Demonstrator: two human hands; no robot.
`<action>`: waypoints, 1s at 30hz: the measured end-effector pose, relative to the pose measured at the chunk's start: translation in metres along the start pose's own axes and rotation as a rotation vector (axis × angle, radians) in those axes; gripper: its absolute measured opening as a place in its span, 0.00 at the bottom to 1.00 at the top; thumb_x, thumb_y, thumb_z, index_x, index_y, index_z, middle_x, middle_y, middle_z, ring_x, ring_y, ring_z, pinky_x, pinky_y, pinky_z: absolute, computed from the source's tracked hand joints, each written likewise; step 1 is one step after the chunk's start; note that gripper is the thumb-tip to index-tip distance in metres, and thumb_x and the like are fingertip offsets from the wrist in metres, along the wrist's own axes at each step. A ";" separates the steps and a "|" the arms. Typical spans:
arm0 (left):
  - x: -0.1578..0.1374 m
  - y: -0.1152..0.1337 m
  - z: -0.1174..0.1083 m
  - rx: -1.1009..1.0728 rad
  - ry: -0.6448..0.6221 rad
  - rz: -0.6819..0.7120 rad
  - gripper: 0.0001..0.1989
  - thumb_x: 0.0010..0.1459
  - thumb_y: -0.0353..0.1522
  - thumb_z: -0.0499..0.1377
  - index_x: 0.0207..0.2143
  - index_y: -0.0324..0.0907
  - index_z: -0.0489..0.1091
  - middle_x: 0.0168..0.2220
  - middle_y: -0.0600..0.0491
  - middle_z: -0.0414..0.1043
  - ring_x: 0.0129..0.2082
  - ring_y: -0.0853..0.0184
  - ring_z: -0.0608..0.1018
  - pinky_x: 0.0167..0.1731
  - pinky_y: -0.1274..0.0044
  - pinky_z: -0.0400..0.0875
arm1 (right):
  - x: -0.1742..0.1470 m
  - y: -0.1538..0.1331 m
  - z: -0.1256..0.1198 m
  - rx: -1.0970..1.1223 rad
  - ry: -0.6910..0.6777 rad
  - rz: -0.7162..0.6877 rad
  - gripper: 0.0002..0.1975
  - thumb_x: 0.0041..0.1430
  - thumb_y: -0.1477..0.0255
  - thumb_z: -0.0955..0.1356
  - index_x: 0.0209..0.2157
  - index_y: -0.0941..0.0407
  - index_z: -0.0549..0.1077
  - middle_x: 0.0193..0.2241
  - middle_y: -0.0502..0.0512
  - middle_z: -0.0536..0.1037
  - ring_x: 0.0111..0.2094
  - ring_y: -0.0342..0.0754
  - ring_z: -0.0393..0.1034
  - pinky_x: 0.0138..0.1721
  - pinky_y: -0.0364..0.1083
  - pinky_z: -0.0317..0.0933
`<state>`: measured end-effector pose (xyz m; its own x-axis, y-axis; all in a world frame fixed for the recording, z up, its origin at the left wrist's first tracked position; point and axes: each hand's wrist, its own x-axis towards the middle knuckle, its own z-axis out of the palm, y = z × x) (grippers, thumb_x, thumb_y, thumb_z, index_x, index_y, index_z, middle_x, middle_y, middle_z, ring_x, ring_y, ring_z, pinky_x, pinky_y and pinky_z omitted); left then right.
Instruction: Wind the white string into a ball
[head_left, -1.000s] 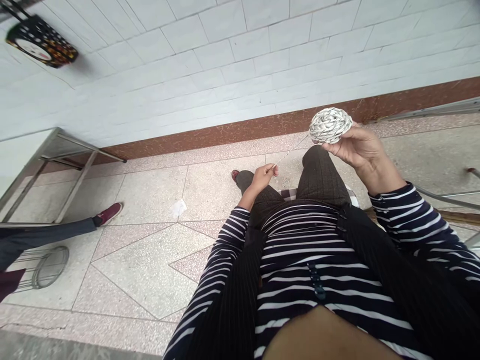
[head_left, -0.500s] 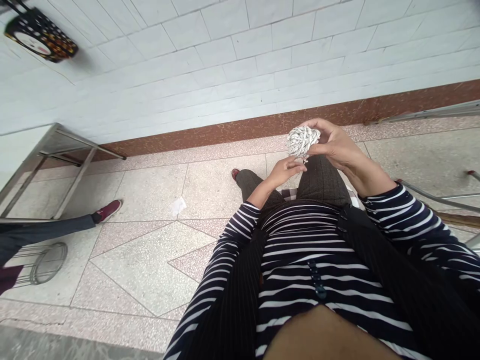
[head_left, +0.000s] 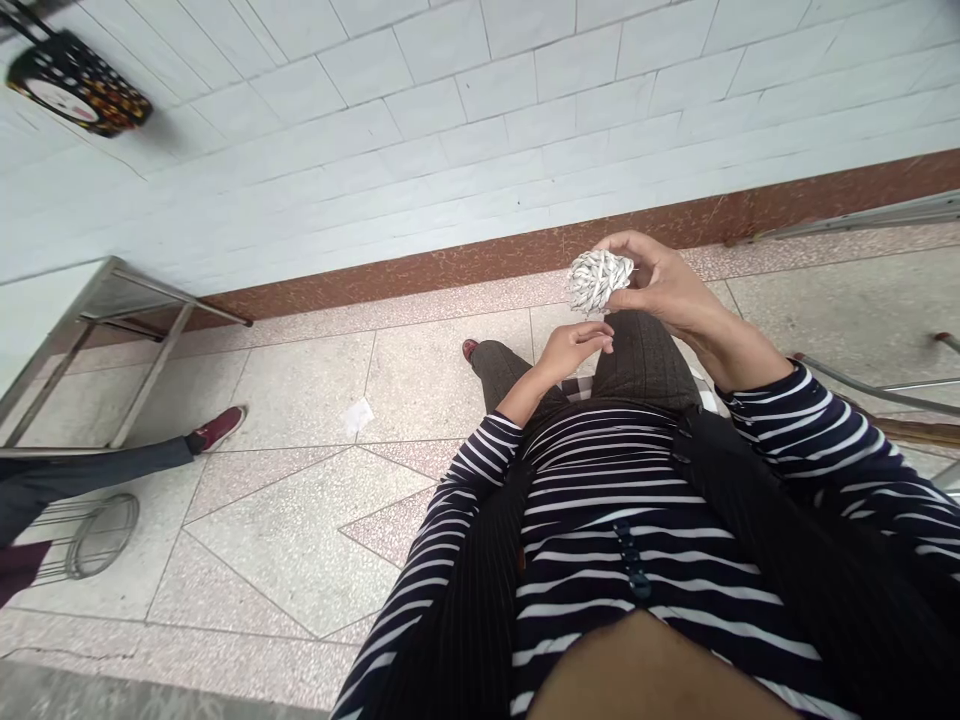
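Above my lap, a rounded bundle of white twisted cord with dark flecks [head_left: 594, 281] is in my right hand [head_left: 669, 290]. The thumb lies along its near side, and the fingers curve behind its far right side. My left hand [head_left: 568, 352] is just below the bundle, with a small gap between them. Its fingers are bent and drawn together near the thumb. Whether they pinch a thin strand is too small to tell.
A metal-legged table [head_left: 112, 280] stands at the left by the tiled wall [head_left: 450, 130]. Near it are another person's shoe [head_left: 220, 428] and a wire stool [head_left: 105, 535]. White paper [head_left: 358, 416] lies on the floor. A patterned bag [head_left: 79, 85] hangs upper left; metal tubing [head_left: 862, 385] is at right.
The bundle has shifted slightly left and turned a little in my right hand. My left hand has dropped slightly away from its underside.
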<state>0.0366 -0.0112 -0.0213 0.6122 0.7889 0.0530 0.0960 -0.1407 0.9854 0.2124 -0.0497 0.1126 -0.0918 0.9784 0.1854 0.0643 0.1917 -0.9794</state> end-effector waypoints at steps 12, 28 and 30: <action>0.009 0.015 -0.032 0.145 0.213 0.023 0.12 0.64 0.38 0.70 0.45 0.40 0.80 0.47 0.44 0.84 0.54 0.55 0.82 0.59 0.65 0.73 | -0.003 -0.001 0.018 0.028 -0.046 0.013 0.26 0.45 0.74 0.80 0.47 0.48 0.75 0.49 0.54 0.77 0.53 0.61 0.73 0.47 0.57 0.76; -0.034 0.053 -0.044 0.498 0.050 0.109 0.14 0.69 0.35 0.61 0.30 0.43 0.80 0.29 0.54 0.78 0.34 0.64 0.77 0.44 0.75 0.67 | -0.012 0.151 -0.013 -0.339 0.118 0.283 0.25 0.37 0.72 0.79 0.40 0.51 0.73 0.27 0.46 0.72 0.29 0.49 0.66 0.32 0.48 0.65; -0.023 0.058 -0.054 0.500 0.115 0.145 0.14 0.68 0.36 0.64 0.28 0.43 0.78 0.26 0.54 0.75 0.35 0.63 0.78 0.48 0.74 0.68 | -0.025 0.141 0.002 -0.116 -0.054 0.357 0.25 0.36 0.73 0.79 0.40 0.50 0.73 0.28 0.45 0.73 0.28 0.47 0.67 0.29 0.46 0.66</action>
<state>-0.0141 -0.0049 0.0429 0.5596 0.7968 0.2281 0.3965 -0.4991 0.7705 0.2216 -0.0472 -0.0303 -0.0952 0.9802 -0.1733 0.2135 -0.1500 -0.9654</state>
